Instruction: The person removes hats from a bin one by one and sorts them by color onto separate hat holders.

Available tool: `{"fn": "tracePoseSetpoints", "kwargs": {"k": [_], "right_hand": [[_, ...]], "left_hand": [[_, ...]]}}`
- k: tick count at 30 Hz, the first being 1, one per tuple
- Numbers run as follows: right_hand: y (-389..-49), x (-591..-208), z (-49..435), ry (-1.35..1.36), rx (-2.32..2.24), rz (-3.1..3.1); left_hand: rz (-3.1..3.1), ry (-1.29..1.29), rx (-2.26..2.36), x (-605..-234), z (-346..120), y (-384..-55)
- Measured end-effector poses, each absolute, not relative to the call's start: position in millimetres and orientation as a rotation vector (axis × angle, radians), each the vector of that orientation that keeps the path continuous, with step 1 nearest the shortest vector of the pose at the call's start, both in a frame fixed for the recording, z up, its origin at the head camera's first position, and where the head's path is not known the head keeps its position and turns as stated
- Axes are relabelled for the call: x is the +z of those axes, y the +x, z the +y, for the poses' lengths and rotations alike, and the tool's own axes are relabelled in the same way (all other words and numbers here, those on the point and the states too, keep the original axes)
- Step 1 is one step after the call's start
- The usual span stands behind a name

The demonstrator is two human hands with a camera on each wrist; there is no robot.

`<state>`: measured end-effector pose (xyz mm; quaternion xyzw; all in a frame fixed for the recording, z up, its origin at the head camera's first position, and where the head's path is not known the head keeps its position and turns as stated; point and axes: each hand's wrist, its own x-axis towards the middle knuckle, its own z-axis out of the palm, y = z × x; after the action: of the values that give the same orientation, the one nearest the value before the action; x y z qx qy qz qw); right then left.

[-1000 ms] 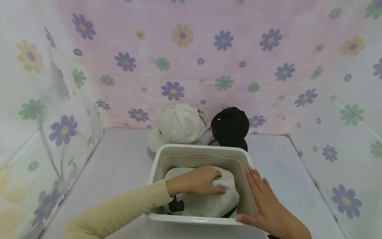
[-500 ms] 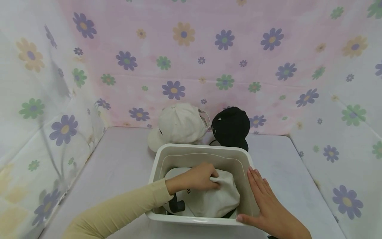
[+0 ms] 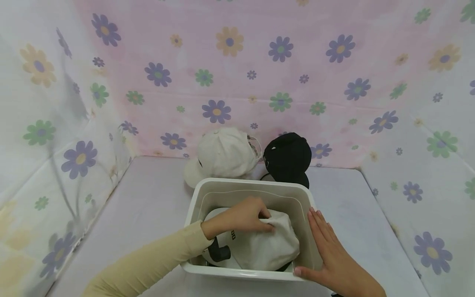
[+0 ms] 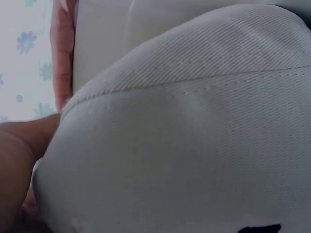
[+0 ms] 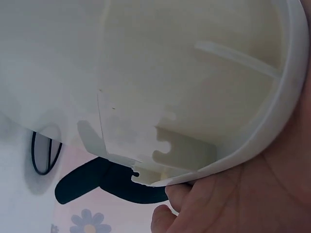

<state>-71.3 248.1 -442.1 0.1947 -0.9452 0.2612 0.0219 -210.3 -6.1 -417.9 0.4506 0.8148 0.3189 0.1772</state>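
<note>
Three floral walls (image 3: 241,86), pale tabletop (image 3: 148,206), left hand (image 3: 241,214) pinching white cap (image 3: 271,249), right hand (image 3: 332,255) spread

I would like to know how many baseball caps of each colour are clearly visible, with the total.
White baseball caps: 2 (held cap in the plastic bin, rear cap behind it)
Black baseball caps: 1 (black cap behind the bin)
Total: 3; a dark patch under the held cap is unclear

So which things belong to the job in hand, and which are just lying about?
In use:
white bin
right hand, at its rim
pale cap inside
left hand, gripping pale cap

Seemingly lying about:
cream cap behind bin
black cap behind bin
</note>
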Motion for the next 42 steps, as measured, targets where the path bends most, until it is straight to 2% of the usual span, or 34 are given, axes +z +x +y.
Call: {"fn": "tracePoseSetpoints", "kwargs": {"k": [13,28,42], "right_hand": [[-72,-443,248,0.475,1.001,-3.001],[-71,-444,248,0.475,1.033,-2.982],[-71,-442,247,0.483,0.987,-2.975]], "left_hand": [[2.292,1.153,0.684,-422,-4,-206],[2.292,1.284,0.908,-415,-6,-206],[2.295,1.197,1.111,-395,-18,-203]]}}
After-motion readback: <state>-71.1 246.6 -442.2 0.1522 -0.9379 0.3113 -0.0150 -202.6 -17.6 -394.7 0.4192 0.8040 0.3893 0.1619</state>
